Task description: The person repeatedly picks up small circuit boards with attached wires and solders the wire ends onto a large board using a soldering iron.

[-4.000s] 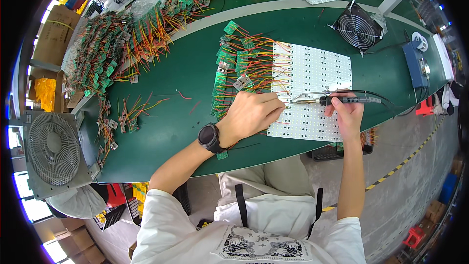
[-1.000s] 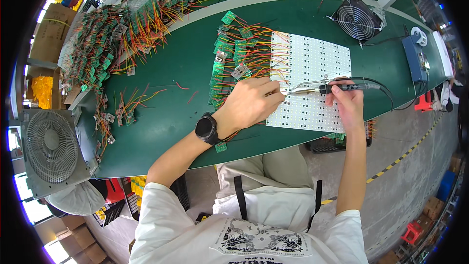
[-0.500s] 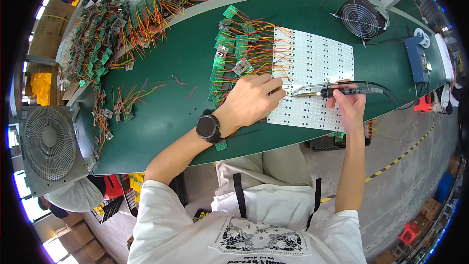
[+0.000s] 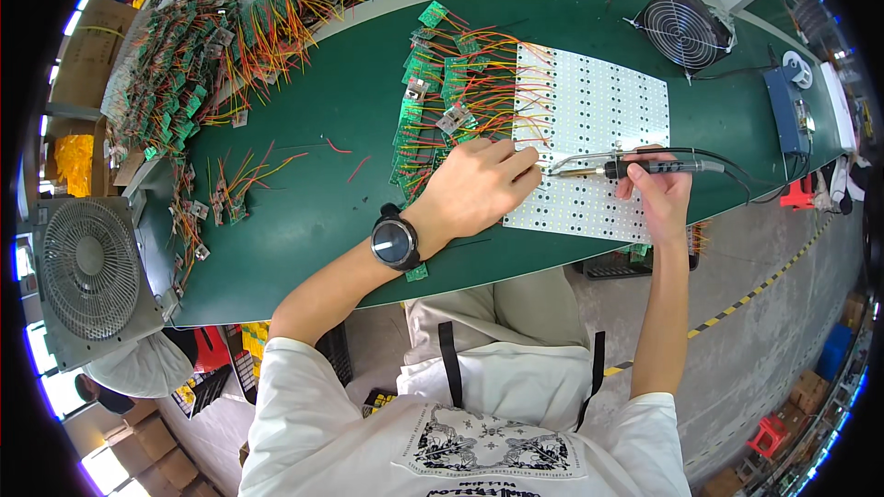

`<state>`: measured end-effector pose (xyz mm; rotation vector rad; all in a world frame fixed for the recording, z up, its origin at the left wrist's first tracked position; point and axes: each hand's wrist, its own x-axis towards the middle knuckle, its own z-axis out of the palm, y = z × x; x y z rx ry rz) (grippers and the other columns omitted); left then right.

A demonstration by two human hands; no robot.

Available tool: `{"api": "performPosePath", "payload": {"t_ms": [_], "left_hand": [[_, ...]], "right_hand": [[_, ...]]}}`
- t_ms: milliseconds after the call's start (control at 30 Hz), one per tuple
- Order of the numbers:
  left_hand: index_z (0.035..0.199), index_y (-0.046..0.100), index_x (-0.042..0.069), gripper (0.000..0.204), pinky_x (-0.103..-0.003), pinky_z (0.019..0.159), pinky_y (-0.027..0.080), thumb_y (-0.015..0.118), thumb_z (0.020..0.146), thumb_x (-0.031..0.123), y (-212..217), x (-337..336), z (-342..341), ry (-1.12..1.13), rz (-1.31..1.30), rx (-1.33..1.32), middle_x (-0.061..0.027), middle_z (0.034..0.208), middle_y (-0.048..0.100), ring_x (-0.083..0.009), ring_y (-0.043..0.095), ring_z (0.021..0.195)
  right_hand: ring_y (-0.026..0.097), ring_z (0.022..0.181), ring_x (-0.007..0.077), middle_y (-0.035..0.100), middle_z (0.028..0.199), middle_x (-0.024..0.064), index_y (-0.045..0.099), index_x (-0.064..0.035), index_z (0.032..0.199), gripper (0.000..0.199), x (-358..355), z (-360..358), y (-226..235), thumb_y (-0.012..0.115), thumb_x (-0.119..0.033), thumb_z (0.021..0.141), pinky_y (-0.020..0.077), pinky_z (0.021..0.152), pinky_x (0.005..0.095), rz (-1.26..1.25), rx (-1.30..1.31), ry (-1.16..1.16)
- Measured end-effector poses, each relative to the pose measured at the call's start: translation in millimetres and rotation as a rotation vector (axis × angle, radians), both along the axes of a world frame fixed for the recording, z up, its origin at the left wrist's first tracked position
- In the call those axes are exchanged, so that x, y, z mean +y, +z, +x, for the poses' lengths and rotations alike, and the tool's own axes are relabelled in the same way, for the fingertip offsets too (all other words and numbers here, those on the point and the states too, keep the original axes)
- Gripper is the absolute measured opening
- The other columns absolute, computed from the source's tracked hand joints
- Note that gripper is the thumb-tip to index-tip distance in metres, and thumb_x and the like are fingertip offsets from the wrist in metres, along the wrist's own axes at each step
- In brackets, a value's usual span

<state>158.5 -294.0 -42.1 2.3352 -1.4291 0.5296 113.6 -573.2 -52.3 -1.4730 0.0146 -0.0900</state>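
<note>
1. The right hand point(image 4: 661, 191) gripped a black-handled soldering iron point(image 4: 635, 166), held level with its tip pointing left over the white LED panel point(image 4: 599, 110).
2. The left hand point(image 4: 474, 186) rested on the panel's left edge, fingers curled and pinched near the iron's tip; whether they held anything could not be told. A dark watch point(image 4: 395, 241) sat on that wrist.
3. The panel lay flat on the green surface point(image 4: 304, 221), just in front of the person, with orange and red wires running from its left side to a cluster of small green boards point(image 4: 428, 101).
4. The iron's cord point(image 4: 737, 175) trailed right toward a blue-grey box point(image 4: 790, 110) near the surface's right end.
5. A small black fan point(image 4: 683, 29) stood beyond the panel, at the far right.
6. A larger heap of wired boards point(image 4: 184, 74) sprawled across the far left, with a few loose ones point(image 4: 226, 198) nearer.
7. A grey fan point(image 4: 92, 271) stood off the surface's left end.
</note>
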Motion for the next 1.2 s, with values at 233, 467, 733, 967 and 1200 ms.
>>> {"api": "performPosePath", "payload": {"t_ms": [233,467,733,967,1200], "left_hand": [[0.09,0.061,0.005,0.022,-0.03,0.058,0.048,0.06,0.07,0.014,2,-1,-3,0.007,0.028,-0.013,-0.0026,0.086,0.056,-0.0166,0.057,0.073],[0.092,0.062,0.004,0.025,-0.03,0.06,0.048,0.06,0.07,0.015,2,-1,-6,0.02,0.079,-0.023,-0.0025,0.088,0.057,-0.0165,0.057,0.075],[0.09,0.062,0.004,0.022,-0.031,0.06,0.048,0.057,0.073,0.016,8,1,-8,0.037,0.09,0.003,-0.0035,0.087,0.056,-0.0167,0.058,0.075],[0.088,0.059,0.002,0.019,-0.033,0.06,0.051,0.058,0.074,0.014,3,-4,-10,0.048,0.029,-0.019,-0.0053,0.086,0.056,-0.0188,0.059,0.073],[0.092,0.061,0.006,0.016,-0.035,0.062,0.053,0.063,0.077,0.013,10,4,-11,0.094,0.039,0.093,-0.0049,0.088,0.056,-0.0202,0.061,0.079]], "right_hand": [[0.063,0.061,0.0167,0.064,0.08,0.0118,0.06,0.0081,0.099,0.019,-1,-1,-2,0.067,-0.002,0.085,0.0482,0.054,0.0269,0.001,0.007,0.007],[0.06,0.058,0.0177,0.064,0.079,0.0128,0.06,0.0081,0.099,0.018,-4,0,-5,0.065,-0.003,0.086,0.0468,0.053,0.0291,0.166,-0.035,-0.058],[0.059,0.058,0.0183,0.063,0.083,0.0125,0.06,0.007,0.099,0.017,-2,2,-6,0.065,-0.002,0.085,0.0452,0.052,0.0295,0.189,-0.037,-0.103],[0.058,0.058,0.017,0.064,0.084,0.012,0.06,0.0067,0.102,0.02,-10,-1,-12,0.065,-0.004,0.086,0.0448,0.053,0.029,0.179,-0.054,-0.114],[0.058,0.057,0.0161,0.062,0.077,0.01,0.058,0.0056,0.101,0.021,0,4,-8,0.065,-0.008,0.087,0.0431,0.053,0.0279,0.168,-0.025,-0.068]]}}
